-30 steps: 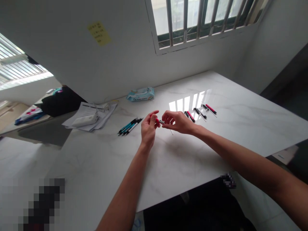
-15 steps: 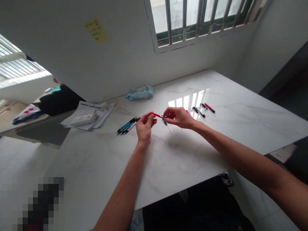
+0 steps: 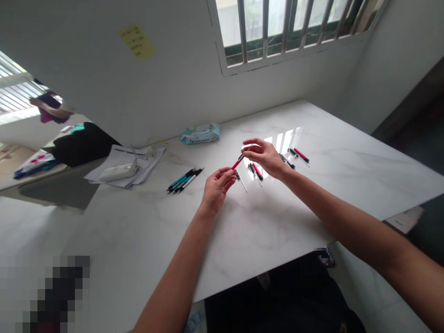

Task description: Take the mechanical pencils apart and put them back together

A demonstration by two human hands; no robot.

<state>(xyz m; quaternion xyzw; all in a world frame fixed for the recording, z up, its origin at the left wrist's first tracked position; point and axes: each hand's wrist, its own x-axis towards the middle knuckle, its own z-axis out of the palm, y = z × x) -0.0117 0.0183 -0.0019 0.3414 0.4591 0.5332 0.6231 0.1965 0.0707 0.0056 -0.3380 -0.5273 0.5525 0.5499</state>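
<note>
L hand point(image 3: 215, 188) pinches lower end of red pen point(image 3: 237, 163), held tilted above marble table point(image 3: 312, 199). R hand point(image 3: 266, 158) fingertips closed on pen's dark upper tip. Loose pen parts point(image 3: 257, 170) lie just under R hand; teal pens point(image 3: 183, 180) to L.

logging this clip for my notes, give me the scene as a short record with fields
surface: white marble-look table
left hand: pinches the lower end of a red pen
right hand: at the pen's dark upper end, grip unclear
below the pen: thin refill and red and black pen parts on the table
left of hands: bunch of teal and black pens
by the wall: wet wipes pack, papers
</note>
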